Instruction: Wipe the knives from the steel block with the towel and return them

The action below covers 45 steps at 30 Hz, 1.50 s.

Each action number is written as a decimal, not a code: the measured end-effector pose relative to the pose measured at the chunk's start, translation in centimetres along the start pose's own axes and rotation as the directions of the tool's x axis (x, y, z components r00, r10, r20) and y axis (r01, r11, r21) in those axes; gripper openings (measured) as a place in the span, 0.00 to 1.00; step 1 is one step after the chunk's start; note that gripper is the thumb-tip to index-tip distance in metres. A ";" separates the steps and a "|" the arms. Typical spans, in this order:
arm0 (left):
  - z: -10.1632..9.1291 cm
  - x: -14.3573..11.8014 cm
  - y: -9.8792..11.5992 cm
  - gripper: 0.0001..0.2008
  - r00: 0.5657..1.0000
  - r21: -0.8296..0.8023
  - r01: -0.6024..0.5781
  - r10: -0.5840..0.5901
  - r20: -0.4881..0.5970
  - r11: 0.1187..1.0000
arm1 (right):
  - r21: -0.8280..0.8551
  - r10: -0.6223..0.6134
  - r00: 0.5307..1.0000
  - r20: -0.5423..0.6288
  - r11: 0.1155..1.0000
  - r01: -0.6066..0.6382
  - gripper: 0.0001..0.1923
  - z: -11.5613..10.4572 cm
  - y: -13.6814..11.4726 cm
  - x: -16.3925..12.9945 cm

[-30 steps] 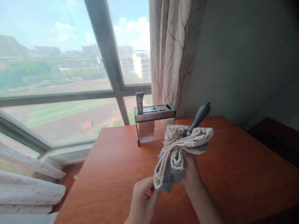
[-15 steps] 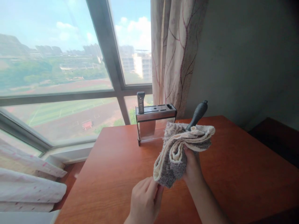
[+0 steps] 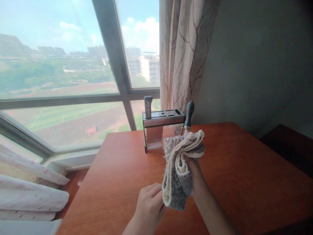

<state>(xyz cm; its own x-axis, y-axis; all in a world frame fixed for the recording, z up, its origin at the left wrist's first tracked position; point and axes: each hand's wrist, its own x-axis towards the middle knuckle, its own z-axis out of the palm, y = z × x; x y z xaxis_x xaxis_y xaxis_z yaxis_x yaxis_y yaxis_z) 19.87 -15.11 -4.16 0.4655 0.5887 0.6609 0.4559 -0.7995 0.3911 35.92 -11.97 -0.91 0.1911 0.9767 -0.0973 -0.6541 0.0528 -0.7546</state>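
A grey-and-cream cloth (image 3: pixel 177 179) is bunched around the rod of a sharpening steel (image 3: pixel 189 114). The steel's dark ribbed handle and guard point up and away from me, and a short piece of bare metal shows above the cloth. My right hand (image 3: pixel 194 174) is closed on the cloth from the right, its fingers mostly hidden behind the folds. At the cloth's lower left edge is my left hand (image 3: pixel 150 200), with its fingers curled closed. The fingertips are behind the cloth, so what they grip is hidden, as is the steel's lower end.
A clear-sided knife block (image 3: pixel 163 122) with a slotted top stands at the back of the reddish-brown wooden table (image 3: pixel 122 169). One grey-handled knife (image 3: pixel 148 107) is in its left slot. Beyond are a window and a curtain (image 3: pixel 186 49); another curtain hangs low at left.
The sharpening steel's handle has swung left and now stands more upright, with its guard and some metal showing. The cloth has shifted left and slightly down along with my right hand.
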 end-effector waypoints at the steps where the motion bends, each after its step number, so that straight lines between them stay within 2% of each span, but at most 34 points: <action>1: 0.3 -0.1 -0.1 0.14 0.998 -0.005 0.061 -0.061 -0.006 0.998 | -0.003 0.023 1.000 -0.013 1.000 -0.023 0.23 -0.2 0.3 -0.2; 4: 0.7 -0.2 -0.3 0.12 0.966 0.001 0.245 -0.244 0.080 0.969 | -0.085 0.046 0.999 -0.029 0.995 -0.048 0.26 -0.7 0.6 -0.9; 7: 0.0 0.4 -0.8 0.09 0.920 -0.048 0.306 -0.282 0.273 0.951 | -0.210 0.027 1.000 0.008 0.977 -0.025 0.28 -1.3 0.3 -1.7; 9: -1.4 1.4 -1.6 0.07 0.887 -0.114 0.362 -0.305 0.346 0.925 | -0.293 0.008 0.999 0.052 0.956 0.008 0.28 -1.7 0.0 -2.0; 10: -2.3 2.0 -2.0 0.07 0.876 -0.139 0.417 -0.357 0.323 0.898 | -0.331 0.005 0.996 0.086 0.943 0.023 0.27 -1.9 -0.1 -2.1; 12: -4.4 3.8 -2.8 0.09 0.852 -0.240 0.522 -0.488 0.188 0.818 | -0.395 0.025 0.981 0.191 0.917 0.053 0.24 -2.3 -0.2 -2.1; 13: -5.4 4.8 -3.0 0.09 0.835 -0.343 0.543 -0.535 0.125 0.766 | -0.424 0.048 0.965 0.256 0.903 0.067 0.23 -2.5 -0.2 -2.1; 15: -7.3 7.2 -3.1 0.12 0.800 -0.531 0.541 -0.594 0.085 0.653 | -0.472 0.087 0.934 0.348 0.876 0.094 0.21 -2.7 0.0 -2.1; 17: -8.4 9.6 -2.8 0.16 0.817 -0.662 0.477 -0.569 0.093 0.577 | -0.507 0.110 0.921 0.373 0.856 0.103 0.23 -2.7 0.2 -2.0; 19: -8.8 11.6 -2.3 0.18 0.834 -0.717 0.454 -0.535 0.134 0.529 | -0.521 0.117 0.926 0.359 0.848 0.095 0.24 -2.7 0.3 -2.1; 22: -8.4 13.6 -1.9 0.15 0.813 -0.747 0.492 -0.543 0.210 0.447 | -0.534 0.147 0.913 0.382 0.841 0.088 0.23 -2.3 0.2 -2.2; 24: -7.9 14.4 -1.9 0.11 0.809 -0.763 0.488 -0.547 0.213 0.424 | -0.534 0.164 0.892 0.420 0.840 0.097 0.23 -2.1 0.2 -2.3; 26: -7.7 15.2 -1.8 0.09 0.828 -0.784 0.453 -0.527 0.193 0.424 | -0.525 0.162 0.884 0.439 0.844 0.106 0.24 -1.9 0.3 -2.2; 31: -8.8 18.9 -1.9 0.09 0.861 -0.822 0.321 -0.506 0.047 0.470 | -0.483 0.143 0.916 0.376 0.874 0.062 0.26 -2.1 1.5 -1.7; 35: -10.7 23.3 -2.4 0.10 0.896 -0.730 0.232 -0.433 -0.097 0.643 | -0.470 0.170 0.932 0.320 0.882 0.000 0.30 -3.0 2.7 -1.7; 38: -12.2 26.4 -2.7 0.08 0.915 -0.634 0.105 -0.325 -0.240 0.766 | -0.486 0.167 0.950 0.262 0.874 -0.019 0.33 -3.6 3.2 -2.1; 40: -13.2 28.0 -2.6 0.09 0.923 -0.538 0.005 -0.211 -0.322 0.843 | -0.472 0.166 0.961 0.220 0.881 -0.044 0.33 -3.7 3.4 -2.3; 42: -13.9 29.3 -2.3 0.09 0.930 -0.442 -0.066 -0.105 -0.352 0.895 | -0.432 0.176 0.967 0.181 0.898 -0.083 0.33 -3.6 3.5 -2.5; 45: -14.7 30.9 -2.1 0.07 0.922 -0.394 -0.111 -0.053 -0.384 0.913 | -0.342 0.203 0.968 0.150 0.929 -0.142 0.35 -3.4 3.6 -2.6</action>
<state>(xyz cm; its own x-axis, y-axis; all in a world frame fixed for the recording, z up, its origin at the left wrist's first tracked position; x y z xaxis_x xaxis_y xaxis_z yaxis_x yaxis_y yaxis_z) 22.19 2.97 24.84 0.1134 0.5394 0.8344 0.0656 -0.8420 0.5354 35.54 -15.01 -5.54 -0.0576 0.9870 -0.1502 -0.3849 -0.1608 -0.9089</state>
